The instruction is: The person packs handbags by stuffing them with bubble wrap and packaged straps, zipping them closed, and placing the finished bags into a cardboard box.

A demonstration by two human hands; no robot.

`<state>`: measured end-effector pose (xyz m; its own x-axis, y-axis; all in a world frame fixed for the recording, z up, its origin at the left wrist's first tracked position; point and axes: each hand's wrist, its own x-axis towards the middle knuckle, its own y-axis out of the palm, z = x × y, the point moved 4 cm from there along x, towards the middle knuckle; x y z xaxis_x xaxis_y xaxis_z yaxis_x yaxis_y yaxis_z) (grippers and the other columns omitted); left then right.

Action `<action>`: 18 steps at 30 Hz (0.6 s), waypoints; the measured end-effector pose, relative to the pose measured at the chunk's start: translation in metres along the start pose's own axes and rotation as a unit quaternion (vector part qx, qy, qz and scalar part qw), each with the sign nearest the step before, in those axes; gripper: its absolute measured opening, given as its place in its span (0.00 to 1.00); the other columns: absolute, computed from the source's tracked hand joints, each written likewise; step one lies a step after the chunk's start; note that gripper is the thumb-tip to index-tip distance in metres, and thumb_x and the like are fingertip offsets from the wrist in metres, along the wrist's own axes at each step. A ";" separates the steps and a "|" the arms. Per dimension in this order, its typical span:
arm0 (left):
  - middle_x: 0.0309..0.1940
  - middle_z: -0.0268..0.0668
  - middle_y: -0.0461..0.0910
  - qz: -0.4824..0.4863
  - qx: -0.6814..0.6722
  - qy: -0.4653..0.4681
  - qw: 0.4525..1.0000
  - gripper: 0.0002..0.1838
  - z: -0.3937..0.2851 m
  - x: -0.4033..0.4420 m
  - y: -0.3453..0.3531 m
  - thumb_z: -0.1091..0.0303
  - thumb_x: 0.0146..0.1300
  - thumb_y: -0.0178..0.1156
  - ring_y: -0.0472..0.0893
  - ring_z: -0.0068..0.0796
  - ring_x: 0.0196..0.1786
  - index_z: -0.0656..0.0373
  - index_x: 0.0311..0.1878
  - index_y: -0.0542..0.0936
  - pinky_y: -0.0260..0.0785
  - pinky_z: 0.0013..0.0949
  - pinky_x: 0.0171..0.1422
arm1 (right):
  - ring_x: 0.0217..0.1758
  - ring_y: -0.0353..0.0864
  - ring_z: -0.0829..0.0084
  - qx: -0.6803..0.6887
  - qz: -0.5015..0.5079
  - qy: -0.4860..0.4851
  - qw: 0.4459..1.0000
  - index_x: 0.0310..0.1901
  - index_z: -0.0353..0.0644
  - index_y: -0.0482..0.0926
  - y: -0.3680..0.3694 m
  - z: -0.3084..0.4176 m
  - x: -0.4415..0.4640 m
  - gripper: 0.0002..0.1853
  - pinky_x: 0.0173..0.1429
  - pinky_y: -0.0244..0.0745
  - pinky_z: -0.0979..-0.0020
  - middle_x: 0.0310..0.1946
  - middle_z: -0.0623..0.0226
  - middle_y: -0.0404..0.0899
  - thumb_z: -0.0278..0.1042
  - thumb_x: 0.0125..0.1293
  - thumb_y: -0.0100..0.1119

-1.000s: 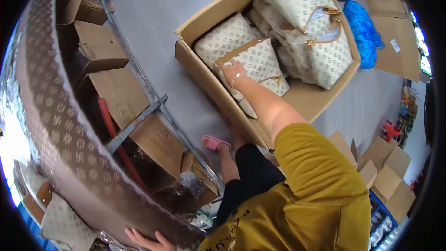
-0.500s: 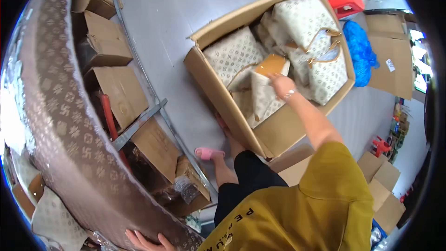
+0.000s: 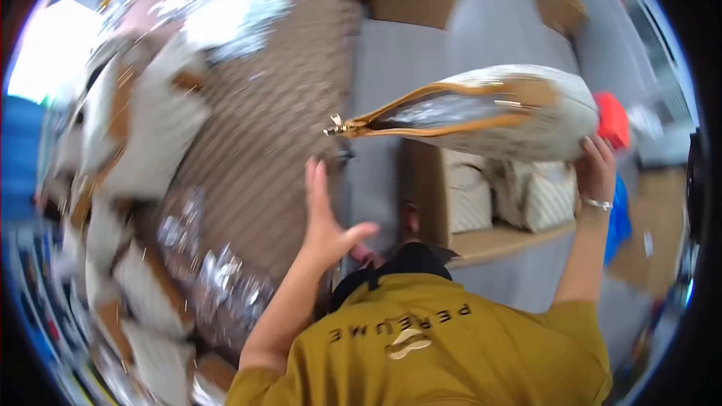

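My right hand [image 3: 599, 169] grips the bottom end of a cream patterned bag [image 3: 545, 131] with tan trim. The bag is held up sideways, its zipped mouth gaping toward the left, and shiny clear plastic shows inside. My left hand [image 3: 329, 222] is raised over the edge of the brown covered table [image 3: 259, 158], fingers stretched and thumb apart, holding nothing. It is near the zipper end of the bag but not touching it. Below the bag stands an open cardboard box [image 3: 429, 188], with more cream bags [image 3: 470, 203] inside.
Several cream and tan bags [image 3: 154, 131] are heaped along the table's left side. Crumpled clear plastic [image 3: 226, 282] lies beside them, and more shiny plastic [image 3: 241, 11] is at the far end. A red stool [image 3: 613, 120] and a blue plastic bundle [image 3: 619, 214] stand past the box.
My view has swung toward the table. My right hand has lifted a bag out of the box. My left hand has come off the table cover and is now raised.
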<state>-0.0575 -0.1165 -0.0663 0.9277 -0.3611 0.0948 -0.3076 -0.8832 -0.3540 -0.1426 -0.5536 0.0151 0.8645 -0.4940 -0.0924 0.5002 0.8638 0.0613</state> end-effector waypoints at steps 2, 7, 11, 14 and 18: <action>0.71 0.47 0.42 -0.099 -0.112 -0.035 0.988 0.63 -0.006 -0.009 -0.041 0.55 0.35 0.76 0.45 0.44 0.72 0.56 0.70 0.43 0.41 0.49 0.71 | 0.47 0.75 0.69 0.090 0.122 -0.014 0.988 0.52 0.36 0.70 0.063 -0.016 -0.006 0.16 0.55 0.68 0.68 0.48 0.63 0.75 0.30 0.63 0.49; 0.55 0.39 0.66 -0.271 -0.334 -0.075 0.900 0.50 -0.051 -0.079 -0.151 0.75 0.45 0.68 0.67 0.30 0.58 0.56 0.68 0.47 0.69 0.36 0.56 | 0.55 0.70 0.69 0.296 0.215 0.038 0.930 0.60 0.38 0.63 0.198 -0.144 -0.019 0.22 0.63 0.63 0.65 0.53 0.65 0.72 0.40 0.68 0.43; 0.46 0.39 0.71 -0.398 -0.075 0.087 0.910 0.33 -0.032 -0.168 -0.192 0.80 0.50 0.61 0.70 0.31 0.54 0.61 0.60 0.62 0.69 0.32 0.53 | 0.55 0.70 0.71 0.049 0.351 0.026 0.935 0.63 0.38 0.61 0.276 -0.086 -0.043 0.28 0.64 0.61 0.69 0.53 0.65 0.72 0.49 0.68 0.42; 0.49 0.40 0.70 -0.370 0.201 0.084 0.903 0.27 -0.049 -0.222 -0.170 0.73 0.50 0.64 0.72 0.32 0.51 0.61 0.54 0.67 0.65 0.33 0.55 | 0.57 0.69 0.70 0.000 0.511 0.091 0.854 0.62 0.36 0.63 0.323 -0.035 -0.048 0.29 0.64 0.62 0.69 0.56 0.61 0.70 0.51 0.68 0.42; 0.49 0.40 0.70 -0.397 0.036 -0.069 0.914 0.24 -0.028 -0.274 -0.144 0.67 0.51 0.65 0.71 0.33 0.52 0.62 0.51 0.70 0.61 0.34 0.58 | 0.58 0.70 0.68 0.032 0.634 0.210 0.744 0.59 0.36 0.68 0.370 -0.014 -0.078 0.29 0.62 0.64 0.68 0.59 0.57 0.68 0.53 0.66 0.44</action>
<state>-0.2734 0.1014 -0.0153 0.8716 0.4318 0.2319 0.4854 -0.8263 -0.2859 -0.0256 -0.1938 0.0307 0.5581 0.7996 -0.2217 -0.6905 0.5957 0.4103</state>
